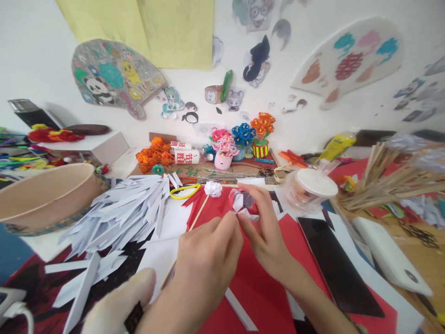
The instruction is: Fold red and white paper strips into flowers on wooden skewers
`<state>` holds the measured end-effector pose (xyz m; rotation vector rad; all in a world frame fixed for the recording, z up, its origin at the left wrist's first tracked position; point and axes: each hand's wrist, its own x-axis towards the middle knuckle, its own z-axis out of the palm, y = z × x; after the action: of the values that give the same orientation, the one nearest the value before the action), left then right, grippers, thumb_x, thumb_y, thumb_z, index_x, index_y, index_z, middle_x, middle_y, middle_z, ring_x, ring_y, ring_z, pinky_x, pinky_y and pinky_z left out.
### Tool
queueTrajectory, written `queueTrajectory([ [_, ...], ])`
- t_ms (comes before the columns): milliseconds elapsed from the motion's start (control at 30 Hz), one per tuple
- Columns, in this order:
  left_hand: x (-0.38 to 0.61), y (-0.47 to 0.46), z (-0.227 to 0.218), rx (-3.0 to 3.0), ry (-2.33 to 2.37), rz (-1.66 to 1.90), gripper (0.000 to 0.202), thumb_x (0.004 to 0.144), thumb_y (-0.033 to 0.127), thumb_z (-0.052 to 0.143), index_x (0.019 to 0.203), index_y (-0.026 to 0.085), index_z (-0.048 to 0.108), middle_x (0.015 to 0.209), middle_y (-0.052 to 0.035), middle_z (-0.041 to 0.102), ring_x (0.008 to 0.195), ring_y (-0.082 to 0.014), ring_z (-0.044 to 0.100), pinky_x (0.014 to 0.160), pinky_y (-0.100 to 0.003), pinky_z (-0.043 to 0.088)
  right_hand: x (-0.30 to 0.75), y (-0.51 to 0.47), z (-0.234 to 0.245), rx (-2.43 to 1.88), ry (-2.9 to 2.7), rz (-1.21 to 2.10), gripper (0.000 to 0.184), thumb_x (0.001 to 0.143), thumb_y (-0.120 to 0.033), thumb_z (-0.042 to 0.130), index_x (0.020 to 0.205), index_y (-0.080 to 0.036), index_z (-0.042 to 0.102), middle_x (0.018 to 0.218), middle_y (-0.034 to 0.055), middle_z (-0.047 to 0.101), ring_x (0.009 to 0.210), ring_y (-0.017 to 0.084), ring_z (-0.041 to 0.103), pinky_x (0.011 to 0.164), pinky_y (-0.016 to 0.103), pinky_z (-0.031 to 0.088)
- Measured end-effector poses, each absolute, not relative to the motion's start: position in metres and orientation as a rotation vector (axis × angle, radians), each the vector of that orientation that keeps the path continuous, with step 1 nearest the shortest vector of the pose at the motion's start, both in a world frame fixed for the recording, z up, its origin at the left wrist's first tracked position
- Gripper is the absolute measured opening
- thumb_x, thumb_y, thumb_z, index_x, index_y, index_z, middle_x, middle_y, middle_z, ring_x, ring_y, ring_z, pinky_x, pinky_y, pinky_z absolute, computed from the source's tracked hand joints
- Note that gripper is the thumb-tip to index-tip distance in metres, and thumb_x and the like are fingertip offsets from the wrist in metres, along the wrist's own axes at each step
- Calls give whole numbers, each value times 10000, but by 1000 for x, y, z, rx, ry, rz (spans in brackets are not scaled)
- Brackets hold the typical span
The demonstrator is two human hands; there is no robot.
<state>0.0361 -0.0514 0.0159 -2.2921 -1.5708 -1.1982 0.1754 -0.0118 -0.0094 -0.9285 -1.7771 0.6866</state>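
Observation:
My left hand (210, 253) is closed in a pinch, its fingertips meeting the lower edge of a small folded paper piece (243, 200) in white, grey and red. Around the right side of that piece curve the thumb and fingers of my right hand (266, 232). Left of the piece, a crumpled white paper ball (213, 189) tops a thin wooden stick (199, 213). The stick slants down behind my left hand; whether that hand also grips it I cannot tell. Under both hands lie red paper sheets (264, 287) and a folded white paper strip (239, 308).
Many white paper strips (128, 211) are heaped at left beside a round bowl (52, 188). A black phone (339, 264), a lidded plastic jar (311, 188) and a white power bank (391, 255) stand or lie at right. Small flower pots (223, 160) line the back.

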Motion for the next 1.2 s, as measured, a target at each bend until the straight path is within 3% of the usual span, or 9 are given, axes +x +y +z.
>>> queueTrajectory([
  [233, 29, -33, 52, -2666, -2506, -1628, 196, 827, 200, 541, 634, 176, 515, 416, 75, 467, 363, -55, 392, 385, -153, 295, 175, -6, -14, -956, -1762, 686, 280, 976, -328, 461, 1237, -254, 529, 1214, 58, 583, 1127, 195, 559, 933, 329, 469],
  [367, 32, -31, 51, -2637, -2742, -1874, 184, 831, 250, 537, 662, 178, 525, 396, 73, 491, 291, -51, 356, 317, -149, 251, 174, -4, -15, -983, -1700, 724, 218, 972, -346, 471, 1138, -245, 568, 1124, 44, 635, 1060, 195, 591, 917, 336, 461],
  [567, 46, -42, 40, -2551, -2550, -2032, 208, 861, 245, 514, 662, 183, 512, 410, 77, 487, 323, -53, 390, 364, -155, 310, 175, -2, -14, -980, -1663, 819, 243, 963, -393, 475, 1129, -249, 577, 1148, 49, 620, 1092, 211, 573, 955, 360, 435],
  [667, 42, -42, 38, -2677, -2282, -1868, 191, 874, 221, 531, 689, 180, 553, 489, 61, 520, 420, -67, 456, 430, -167, 356, 177, -1, -13, -1006, -1615, 907, 238, 956, -423, 478, 1086, -260, 593, 1100, 34, 637, 1048, 204, 588, 931, 346, 451],
  [767, 31, -38, 38, -2711, -1922, -1680, 38, 817, 148, 633, 818, 181, 616, 668, 39, 602, 531, -69, 502, 507, -173, 401, 179, -2, -10, -1034, -1532, 1002, 237, 954, -440, 474, 1067, -281, 608, 985, 8, 659, 891, 173, 619, 795, 291, 499],
  [900, 21, -32, 38, -2703, -1604, -1588, 220, 784, 109, 702, 973, 195, 627, 866, 3, 655, 651, -88, 553, 603, -197, 458, 180, -2, -8, -982, -1486, 1146, 239, 948, -458, 473, 1021, -290, 628, 813, -16, 633, 691, 141, 578, 597, 229, 484],
  [1067, 19, -28, 38, -2674, -1411, -1556, 70, 816, 153, 694, 793, 186, 636, 822, -19, 635, 784, -147, 586, 711, -267, 478, 181, -3, -9, -990, -1507, 1189, 256, 938, -449, 463, 1018, -284, 643, 815, -9, 625, 651, 141, 550, 565, 229, 484],
  [1200, 17, -27, 41, -2755, -1361, -1458, 72, 842, 145, 658, 803, 190, 618, 856, -17, 634, 809, -155, 573, 754, -292, 453, 181, -3, -10, -953, -1528, 1210, 245, 942, -429, 446, 995, -286, 637, 821, 3, 629, 691, 161, 587, 608, 262, 512],
])
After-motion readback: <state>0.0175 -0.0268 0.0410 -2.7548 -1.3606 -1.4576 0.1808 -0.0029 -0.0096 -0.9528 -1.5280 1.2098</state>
